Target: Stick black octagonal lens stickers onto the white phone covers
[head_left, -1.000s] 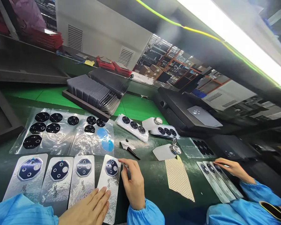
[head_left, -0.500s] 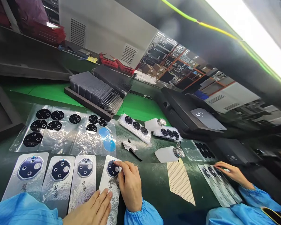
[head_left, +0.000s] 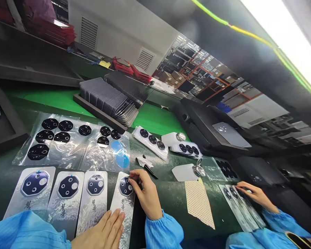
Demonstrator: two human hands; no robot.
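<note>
Several silver phone back covers lie in a row at the near edge of the green bench. My left hand (head_left: 101,231) lies flat with fingers stretched out on the lower end of the rightmost cover (head_left: 122,204). My right hand (head_left: 145,193) is curled, with its fingertips pinched at the top right edge of the black octagonal camera lens (head_left: 125,186) on that cover. Whether the fingers hold anything is hidden. Three more covers (head_left: 66,195) lie to the left, each with a dark lens.
Clear film sheets with black lens pieces (head_left: 52,129) lie behind the covers. A tray of stacked grey plates (head_left: 111,100) stands further back. Two white dispenser bottles (head_left: 188,171), a black pen (head_left: 150,169) and a dotted sheet (head_left: 198,202) lie at the middle. A co-worker's hand (head_left: 254,195) rests on covers at right.
My right hand has moved up from beside the cover onto its camera lens, fingertips now at the lens edge. My left hand stays flat on the cover.
</note>
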